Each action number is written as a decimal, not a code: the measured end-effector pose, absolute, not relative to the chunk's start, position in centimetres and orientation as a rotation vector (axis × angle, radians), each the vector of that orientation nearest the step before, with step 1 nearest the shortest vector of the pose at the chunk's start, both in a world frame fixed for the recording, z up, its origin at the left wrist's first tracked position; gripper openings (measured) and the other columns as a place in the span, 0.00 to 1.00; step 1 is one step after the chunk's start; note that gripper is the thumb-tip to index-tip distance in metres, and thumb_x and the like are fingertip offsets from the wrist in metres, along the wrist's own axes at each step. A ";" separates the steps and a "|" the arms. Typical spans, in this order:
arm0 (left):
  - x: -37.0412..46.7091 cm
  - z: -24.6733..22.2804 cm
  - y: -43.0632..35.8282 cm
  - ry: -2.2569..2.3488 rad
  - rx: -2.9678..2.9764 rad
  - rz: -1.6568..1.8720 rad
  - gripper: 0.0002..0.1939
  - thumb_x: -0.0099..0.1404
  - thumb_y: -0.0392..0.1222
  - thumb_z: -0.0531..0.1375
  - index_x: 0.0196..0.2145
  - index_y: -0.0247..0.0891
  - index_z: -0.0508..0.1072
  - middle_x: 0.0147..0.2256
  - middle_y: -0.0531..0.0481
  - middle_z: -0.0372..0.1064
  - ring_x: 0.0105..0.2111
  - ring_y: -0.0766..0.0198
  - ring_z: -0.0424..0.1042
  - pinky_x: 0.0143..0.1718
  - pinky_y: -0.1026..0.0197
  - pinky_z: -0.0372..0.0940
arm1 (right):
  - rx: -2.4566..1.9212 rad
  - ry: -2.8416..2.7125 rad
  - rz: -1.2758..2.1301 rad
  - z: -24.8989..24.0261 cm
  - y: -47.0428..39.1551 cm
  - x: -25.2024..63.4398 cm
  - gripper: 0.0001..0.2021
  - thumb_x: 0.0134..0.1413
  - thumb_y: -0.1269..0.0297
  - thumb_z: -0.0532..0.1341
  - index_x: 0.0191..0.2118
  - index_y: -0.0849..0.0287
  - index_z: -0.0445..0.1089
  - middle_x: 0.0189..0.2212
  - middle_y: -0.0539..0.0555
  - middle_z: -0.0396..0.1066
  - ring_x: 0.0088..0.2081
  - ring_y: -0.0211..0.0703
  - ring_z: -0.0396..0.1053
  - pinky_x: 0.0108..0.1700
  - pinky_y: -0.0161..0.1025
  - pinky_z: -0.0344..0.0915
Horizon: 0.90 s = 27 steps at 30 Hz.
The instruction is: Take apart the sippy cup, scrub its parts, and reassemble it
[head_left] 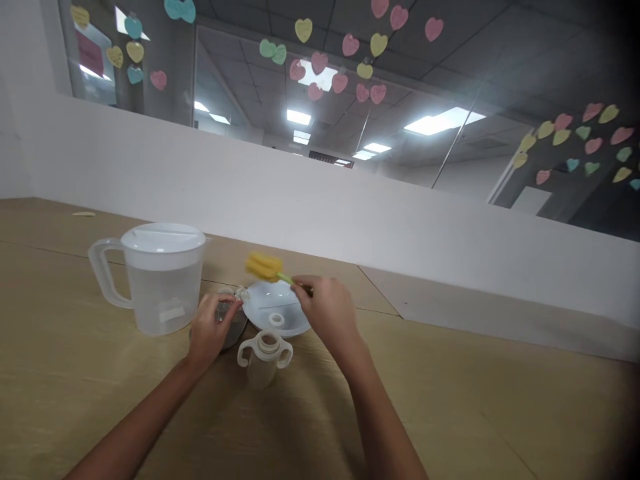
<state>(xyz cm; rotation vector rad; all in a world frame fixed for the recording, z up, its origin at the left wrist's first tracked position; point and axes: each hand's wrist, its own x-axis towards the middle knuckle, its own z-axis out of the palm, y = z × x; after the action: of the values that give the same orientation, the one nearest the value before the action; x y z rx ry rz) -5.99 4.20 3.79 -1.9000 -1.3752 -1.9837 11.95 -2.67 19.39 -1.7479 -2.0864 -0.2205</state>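
My right hand (327,310) grips the handle of a bottle brush with a yellow, sponge-like head (264,265), held above a white bowl (255,313). The head is blurred. My left hand (213,327) pinches a small clear piece (243,293) at the bowl's left edge; its exact kind I cannot make out. Beneath that hand is a dark round dish (235,335), partly hidden. In front of the bowl a baby bottle (263,370) with two side handles stands upright, its mouth uncovered. A white ring (276,321) shows at the bowl's near side.
A translucent pitcher (165,293) with a white lid and a side handle stands to the left of my left hand. At the far left of the brown table (450,413) lies a thin pale strip (83,214). A white wall (280,193) with windows above runs behind.
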 end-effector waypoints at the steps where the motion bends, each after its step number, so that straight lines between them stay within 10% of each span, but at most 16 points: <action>1: -6.0 3.8 4.2 -1.383 -1.875 -1.986 0.13 0.62 0.52 0.57 0.31 0.39 0.68 0.29 0.51 0.68 0.33 0.62 0.68 0.36 0.61 0.62 | -1.686 -2.134 -0.137 19.3 -2.7 11.9 0.09 0.58 0.65 0.57 0.39 0.52 0.76 0.33 0.52 0.76 0.32 0.40 0.70 0.29 0.32 0.56; 12: -6.1 4.2 3.9 -1.160 -1.896 -1.941 0.09 0.62 0.45 0.58 0.27 0.39 0.69 0.27 0.50 0.69 0.31 0.62 0.67 0.35 0.61 0.63 | -1.570 -2.226 0.069 19.7 -2.6 13.1 0.09 0.55 0.66 0.60 0.39 0.53 0.76 0.32 0.50 0.76 0.31 0.38 0.69 0.30 0.31 0.56; 18: -7.4 3.8 5.1 -1.262 -1.969 -1.927 0.08 0.62 0.44 0.57 0.33 0.40 0.74 0.33 0.49 0.71 0.36 0.62 0.69 0.41 0.61 0.63 | -1.762 -1.966 -0.349 19.7 -2.4 13.4 0.10 0.57 0.67 0.56 0.35 0.54 0.77 0.28 0.53 0.75 0.31 0.42 0.70 0.27 0.34 0.52; 27: -9.4 2.2 6.7 -1.823 -2.249 -1.243 0.16 0.57 0.35 0.49 0.37 0.40 0.75 0.39 0.48 0.73 0.41 0.57 0.70 0.44 0.59 0.63 | -1.738 -1.951 -0.312 19.8 -2.6 13.6 0.11 0.58 0.66 0.56 0.40 0.51 0.75 0.32 0.51 0.76 0.33 0.41 0.71 0.28 0.33 0.53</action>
<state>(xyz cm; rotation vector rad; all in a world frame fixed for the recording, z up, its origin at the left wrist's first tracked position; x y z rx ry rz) -9.40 6.71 2.21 -2.2495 -1.8225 -1.2431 13.62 -2.64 19.82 -1.7381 -1.9514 -0.3115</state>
